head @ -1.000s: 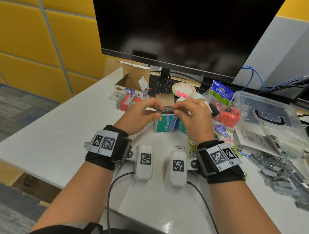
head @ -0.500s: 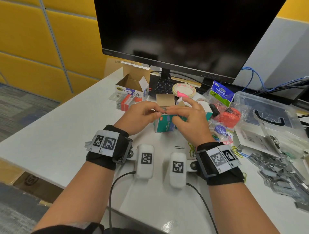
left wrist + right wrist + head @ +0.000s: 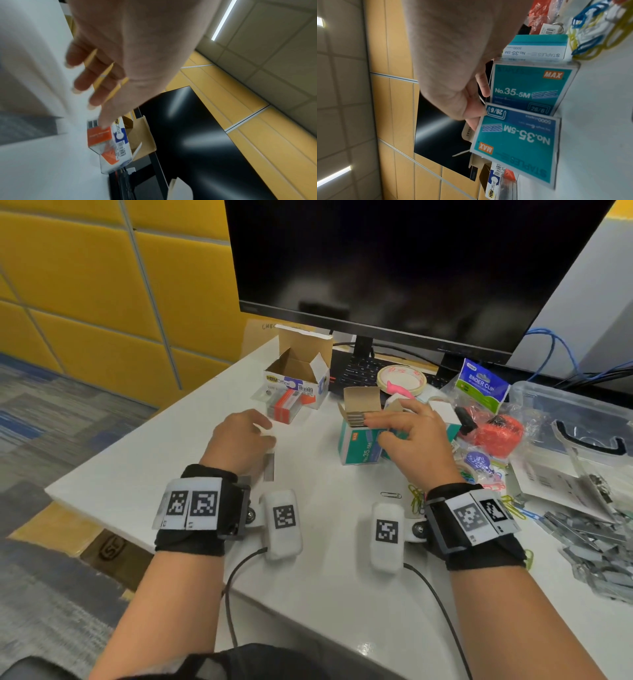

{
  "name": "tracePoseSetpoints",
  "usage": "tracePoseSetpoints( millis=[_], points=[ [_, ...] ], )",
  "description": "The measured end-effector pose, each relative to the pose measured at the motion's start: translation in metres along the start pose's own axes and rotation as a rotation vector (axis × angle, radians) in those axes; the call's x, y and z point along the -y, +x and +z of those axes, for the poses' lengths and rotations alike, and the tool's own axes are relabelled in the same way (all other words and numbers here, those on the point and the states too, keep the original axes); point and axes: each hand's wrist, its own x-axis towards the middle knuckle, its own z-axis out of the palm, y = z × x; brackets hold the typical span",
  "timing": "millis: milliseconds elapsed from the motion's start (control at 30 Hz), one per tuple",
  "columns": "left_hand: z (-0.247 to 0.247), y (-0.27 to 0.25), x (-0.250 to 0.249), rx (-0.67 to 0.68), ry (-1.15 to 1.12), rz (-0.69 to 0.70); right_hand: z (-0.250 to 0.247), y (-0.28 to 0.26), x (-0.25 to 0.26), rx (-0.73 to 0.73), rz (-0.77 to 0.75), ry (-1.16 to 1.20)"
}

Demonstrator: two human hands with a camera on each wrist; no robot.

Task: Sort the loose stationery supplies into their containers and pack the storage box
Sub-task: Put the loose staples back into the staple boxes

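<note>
Staple box: teal, flap open, it stands on the desk [image 3: 144,460] in front of the monitor [image 3: 394,268], and your right hand [image 3: 416,440] is on top of it. Staple strips [image 3: 356,419] show at its open mouth.
Right grip: fingers [image 3: 376,422] stretched flat over the opening, pressing the strips down rather than curling round anything. From the wrist view a second teal box [image 3: 517,147] sits just beside the first [image 3: 530,86].
Left grip: your left hand [image 3: 239,441] hangs over bare desk to the left, fingers loosely spread in the wrist view, nothing held that I can see. A grey strip [image 3: 269,465] lies on the desk right at its heel.
Loose stock: a big heap of staple strips [image 3: 599,539] waits at the right edge, coloured paper clips [image 3: 419,498] scattered near your right wrist.
Storage box: the clear tub [image 3: 575,412] sits far right, well apart from the staple box.
Stage: my read is you're seating strips, with plenty left to sort.
Risk: the box is tall and narrow with no hand steadying its side; an off-centre push could tip it into its neighbour.
Risk: uneven strips may jam the flap or snap apart.
Risk: that strip by your left wrist could get swept off the edge.
</note>
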Motion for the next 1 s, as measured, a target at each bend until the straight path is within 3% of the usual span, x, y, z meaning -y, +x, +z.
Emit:
tracePoseSetpoints(
  millis=[100, 267, 533, 667, 833, 1000],
  points=[
    [-0.001, -0.001, 0.001, 0.170, 0.136, -0.118, 0.001, 0.000, 0.000, -0.004, -0.009, 0.002],
    [0.002, 0.000, -0.007, 0.284, 0.203, -0.042, 0.001, -0.001, -0.001, -0.003, 0.003, 0.024],
    [0.014, -0.001, -0.017, 0.194, 0.042, 0.119, 0.002, 0.000, -0.003, -0.008, 0.001, 0.029],
    [0.017, -0.006, -0.036, 0.222, -0.169, 0.231, 0.001, -0.001, -0.001, -0.021, -0.014, -0.014],
    [0.019, -0.015, -0.055, 0.268, -0.410, 0.252, 0.003, 0.001, -0.002, -0.008, -0.047, 0.077],
    [0.026, -0.019, -0.063, 0.229, -0.448, 0.330, 0.004, 0.001, -0.002, -0.021, -0.102, 0.019]
  ],
)
